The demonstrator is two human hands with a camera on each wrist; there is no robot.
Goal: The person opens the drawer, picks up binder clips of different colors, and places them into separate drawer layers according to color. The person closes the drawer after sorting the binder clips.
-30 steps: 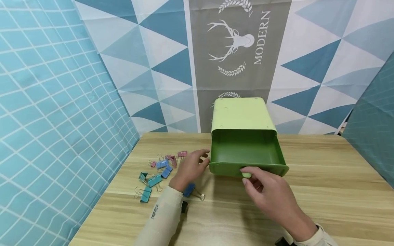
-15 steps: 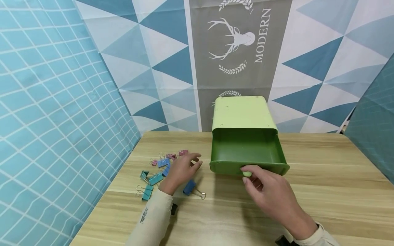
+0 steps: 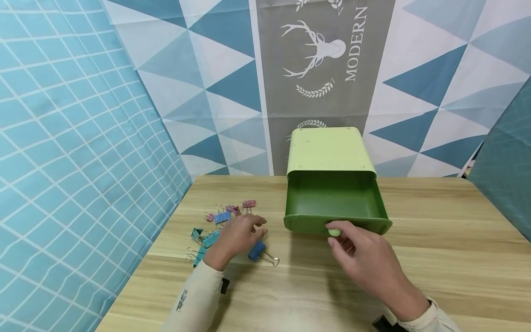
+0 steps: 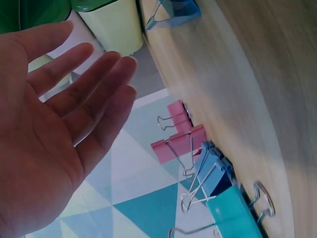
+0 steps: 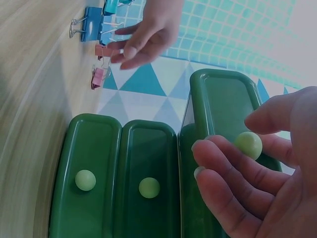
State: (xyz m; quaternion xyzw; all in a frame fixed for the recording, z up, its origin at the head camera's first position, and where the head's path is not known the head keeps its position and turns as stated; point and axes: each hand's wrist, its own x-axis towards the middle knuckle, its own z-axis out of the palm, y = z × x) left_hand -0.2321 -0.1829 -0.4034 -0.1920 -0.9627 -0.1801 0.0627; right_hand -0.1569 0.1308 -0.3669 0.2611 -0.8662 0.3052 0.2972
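A light-green cabinet point(image 3: 329, 150) has its dark green top drawer point(image 3: 304, 223) pulled out, and the inside is bare. My right hand point(image 3: 369, 265) pinches the round knob point(image 3: 334, 233); in the right wrist view thumb and fingers surround this knob point(image 5: 248, 145). My left hand point(image 3: 234, 240) hovers over the table with loosely bent fingers, holding nothing. Under and beside it lie teal clips point(image 3: 210, 239), light blue clips point(image 3: 222, 217) and pink clips point(image 3: 249, 203). A larger blue binder clip point(image 3: 256, 251) lies just right of that hand. The left wrist view shows an empty palm point(image 4: 39, 163).
Two lower drawers, one point(image 5: 148, 213) beside another point(image 5: 91, 148), are closed. The cabinet stands at the back of the wooden table point(image 3: 435, 240), before a patterned cloth point(image 3: 315, 101). Blue checked cloth point(image 3: 83, 138) borders the left side.
My left hand has moved left, away from the drawer's side, to over the clips. My right hand stays at the knob, and the drawer remains out.
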